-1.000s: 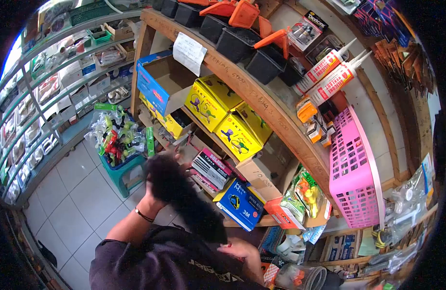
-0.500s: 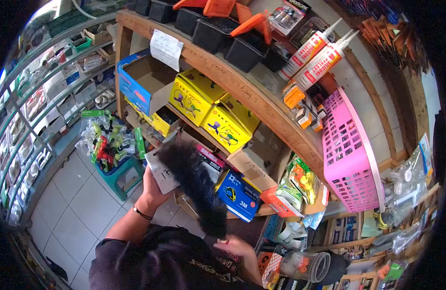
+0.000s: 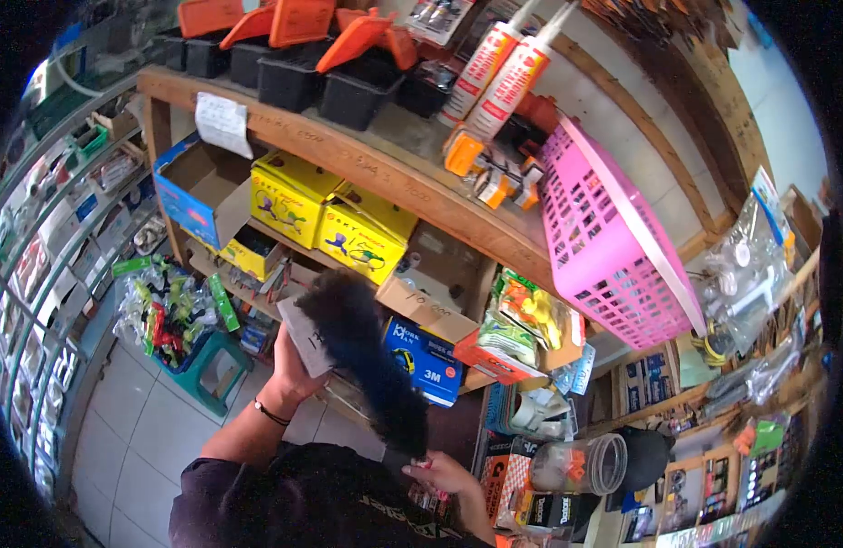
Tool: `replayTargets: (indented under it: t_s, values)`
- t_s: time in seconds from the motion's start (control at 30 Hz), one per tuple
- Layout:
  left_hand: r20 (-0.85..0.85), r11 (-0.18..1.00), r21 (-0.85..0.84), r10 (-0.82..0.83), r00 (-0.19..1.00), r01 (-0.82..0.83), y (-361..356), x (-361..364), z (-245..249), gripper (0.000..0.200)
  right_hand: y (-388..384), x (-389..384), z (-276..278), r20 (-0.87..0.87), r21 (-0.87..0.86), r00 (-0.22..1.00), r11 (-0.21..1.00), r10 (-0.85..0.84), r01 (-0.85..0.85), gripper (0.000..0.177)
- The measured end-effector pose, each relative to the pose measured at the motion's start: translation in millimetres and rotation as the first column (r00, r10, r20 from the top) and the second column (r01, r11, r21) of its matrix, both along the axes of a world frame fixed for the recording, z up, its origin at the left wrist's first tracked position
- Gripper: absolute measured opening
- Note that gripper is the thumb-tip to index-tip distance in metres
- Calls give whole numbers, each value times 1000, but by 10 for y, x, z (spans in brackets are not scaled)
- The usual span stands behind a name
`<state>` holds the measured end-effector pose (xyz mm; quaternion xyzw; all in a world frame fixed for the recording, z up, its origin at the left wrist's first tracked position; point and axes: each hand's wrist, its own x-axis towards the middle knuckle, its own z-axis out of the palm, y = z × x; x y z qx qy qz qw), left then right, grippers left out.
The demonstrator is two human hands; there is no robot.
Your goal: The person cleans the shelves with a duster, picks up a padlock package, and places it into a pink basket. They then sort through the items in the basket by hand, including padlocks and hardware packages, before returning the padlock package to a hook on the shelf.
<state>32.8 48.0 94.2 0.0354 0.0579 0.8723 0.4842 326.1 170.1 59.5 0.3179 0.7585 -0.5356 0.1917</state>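
A black feather duster (image 3: 367,356) slants from the shelf boxes down toward my body. My right hand (image 3: 444,475) grips its handle end at the bottom. My left hand (image 3: 289,370) is raised and holds a grey-white card or small box (image 3: 303,336) with writing on it, pressed against the duster's fluffy head. Just behind the duster sit a blue 3M box (image 3: 423,361) and a brown cardboard box (image 3: 421,309) on the lower wooden shelf. A thin black band circles my left wrist.
Yellow boxes (image 3: 326,219) and an open blue box (image 3: 198,187) fill the middle shelf. Black bins with orange lids (image 3: 298,55), sealant tubes (image 3: 504,68) and a pink basket (image 3: 600,247) stand above. A teal stool with packaged goods (image 3: 179,333) sits on the tiled floor.
My view has swung right and down. The left hand brought the card up against the duster head, and the duster has lifted from in front of my chest toward the shelf boxes.
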Motion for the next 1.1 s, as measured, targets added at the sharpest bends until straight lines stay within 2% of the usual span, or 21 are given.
replayTargets:
  t_s: [0.07,0.13,0.2,0.23,0.27,0.33,0.37,0.4,0.43,0.47,0.53,0.63,0.67,0.73,0.77,0.83,0.9,0.93,1.0,1.07,1.1]
  values:
    - [82,1000,-6,28,996,-28,142,51,-126,51,-124,-55,415,50,-22,997,998,65,-64,34]
    - [-200,992,-127,-32,979,6,201,141,-195,52,-28,114,537,157,46,983,993,99,-107,34]
    - [-206,972,185,-106,973,145,243,99,-340,53,78,410,709,-122,457,932,852,343,-254,32]
    - [-61,974,161,-154,986,162,303,154,-389,48,104,567,924,-147,478,946,859,287,-187,35]
    - [-87,969,162,-173,981,186,325,199,-239,48,107,738,1206,-175,495,957,861,233,-119,37]
    - [150,961,-255,-74,986,111,304,326,135,45,74,1076,1760,-283,465,959,875,5,133,32]
    - [51,975,-154,-156,986,162,312,295,29,43,-46,1228,2002,-363,434,897,807,-252,402,28]
    - [-54,974,-53,-223,973,220,302,261,-112,42,-17,1467,2177,-426,494,884,769,-194,407,24]
    - [-43,964,-19,-265,963,264,298,251,-123,33,-101,1584,2205,-624,635,737,380,-261,673,22]
    - [-65,963,-11,-269,961,269,297,263,-97,33,-181,1599,2424,-683,382,454,250,-573,890,18]
    - [-16,981,-37,-193,981,192,269,301,-60,25,-202,1535,2792,-829,289,285,68,-482,955,22]
    - [-118,966,-140,-233,965,216,141,242,-232,21,106,1475,3337,-753,631,568,-122,-331,766,25]
    - [-138,967,-141,-231,963,212,115,241,-248,21,242,1454,3533,-583,812,733,-269,-351,517,26]
    - [-191,967,-177,-215,958,182,65,274,-187,24,437,1163,3827,-531,825,810,-373,-249,425,29]
    - [-167,957,-203,-244,955,209,14,287,-114,40,555,1021,3949,-465,826,861,-450,-205,339,29]
    - [-171,964,-187,-222,960,190,-47,288,-319,42,701,609,4142,-334,860,894,-484,-298,160,23]
    - [-197,970,-201,-179,964,139,-144,346,-240,40,940,254,4229,-92,941,871,-329,-483,-83,16]
    - [-325,948,-314,-150,934,43,-202,368,-253,41,980,125,4178,-114,939,879,-339,-464,-57,16]
    - [-406,967,-253,-93,909,-14,-360,349,-172,39,980,-111,4114,-8,943,896,-301,-443,-141,13]
    - [-578,929,-292,18,816,-228,-405,365,176,33,811,-241,3972,-37,808,999,-589,-18,19,13]
    - [-540,925,-321,-1,842,-205,-439,263,223,33,650,-331,3920,26,803,994,-594,104,41,14]
